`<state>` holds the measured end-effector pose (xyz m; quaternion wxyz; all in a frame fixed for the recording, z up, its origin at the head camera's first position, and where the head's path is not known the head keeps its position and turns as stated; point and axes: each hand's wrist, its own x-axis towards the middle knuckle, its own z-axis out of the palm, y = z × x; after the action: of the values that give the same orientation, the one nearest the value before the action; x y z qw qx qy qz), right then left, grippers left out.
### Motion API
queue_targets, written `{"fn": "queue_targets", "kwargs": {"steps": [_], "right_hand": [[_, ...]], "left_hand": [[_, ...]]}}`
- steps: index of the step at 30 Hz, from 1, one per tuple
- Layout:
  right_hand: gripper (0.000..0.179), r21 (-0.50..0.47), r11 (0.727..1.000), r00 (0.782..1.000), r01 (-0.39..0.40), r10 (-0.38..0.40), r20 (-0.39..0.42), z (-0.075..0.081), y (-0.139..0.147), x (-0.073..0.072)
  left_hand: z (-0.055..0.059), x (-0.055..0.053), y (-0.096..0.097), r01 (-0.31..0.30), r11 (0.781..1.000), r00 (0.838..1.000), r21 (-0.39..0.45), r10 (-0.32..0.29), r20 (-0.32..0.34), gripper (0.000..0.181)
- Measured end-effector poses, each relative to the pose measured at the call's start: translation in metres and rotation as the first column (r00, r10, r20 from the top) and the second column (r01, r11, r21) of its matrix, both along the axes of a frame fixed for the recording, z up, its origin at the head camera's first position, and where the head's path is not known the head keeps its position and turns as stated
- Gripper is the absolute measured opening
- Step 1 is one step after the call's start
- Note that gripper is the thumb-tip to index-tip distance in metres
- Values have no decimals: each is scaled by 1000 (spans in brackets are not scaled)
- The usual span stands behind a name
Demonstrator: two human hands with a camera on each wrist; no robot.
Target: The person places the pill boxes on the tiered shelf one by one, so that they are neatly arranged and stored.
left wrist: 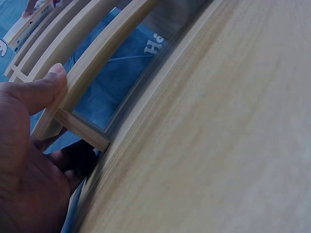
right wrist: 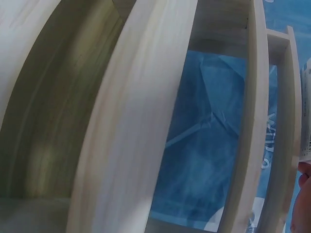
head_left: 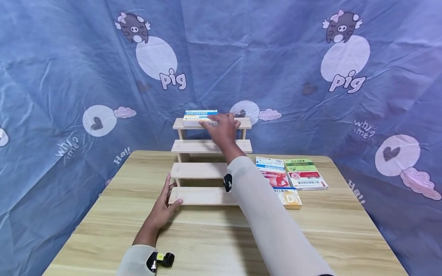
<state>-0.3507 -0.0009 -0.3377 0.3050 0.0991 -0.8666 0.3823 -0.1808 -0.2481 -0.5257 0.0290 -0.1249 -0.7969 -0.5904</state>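
Note:
A wooden tiered rack (head_left: 197, 196) stands on the table. My left hand (head_left: 161, 211) grips the left end of its lowest board; in the left wrist view the thumb (left wrist: 48, 87) lies on the board and the other fingers reach under and behind it. On the top board lies a blue, white and yellow medicine box (head_left: 195, 118), toward the left. My right hand (head_left: 223, 129) pinches the right end of this box, thumb at its front. In the right wrist view only the box's edge (right wrist: 306, 116) and part of the hand (right wrist: 302, 199) show at the right border.
Right of the rack, several medicine boxes lie flat on the table (head_left: 114, 230): a red one (head_left: 276, 179), an orange-and-white one (head_left: 291, 198), a green one (head_left: 300, 165) and a red-and-white one (head_left: 307, 180). A blue printed cloth (head_left: 214, 57) hangs behind.

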Motion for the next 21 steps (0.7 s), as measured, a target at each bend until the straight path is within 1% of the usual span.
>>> {"fn": "queue_targets", "kwargs": {"steps": [6, 9, 14, 21], "right_hand": [[45, 26, 999, 1000, 27, -27, 5, -4, -8, 0], [45, 28, 999, 1000, 30, -30, 3, -4, -11, -1], [46, 45, 998, 999, 41, -42, 31, -5, -18, 0], [48, 89, 994, 995, 69, -76, 69, -7, -22, 2]], "left_hand": [[-1, 0, -1, -4, 1000, 1000, 0, 4, 14, 108], [0, -1, -1, -10, 1000, 1000, 1, 10, 12, 108], [0, 0, -1, -8, 1000, 1000, 2, 8, 15, 108], [-1, -1, -1, -12, 1000, 1000, -12, 12, 22, 107]]}}
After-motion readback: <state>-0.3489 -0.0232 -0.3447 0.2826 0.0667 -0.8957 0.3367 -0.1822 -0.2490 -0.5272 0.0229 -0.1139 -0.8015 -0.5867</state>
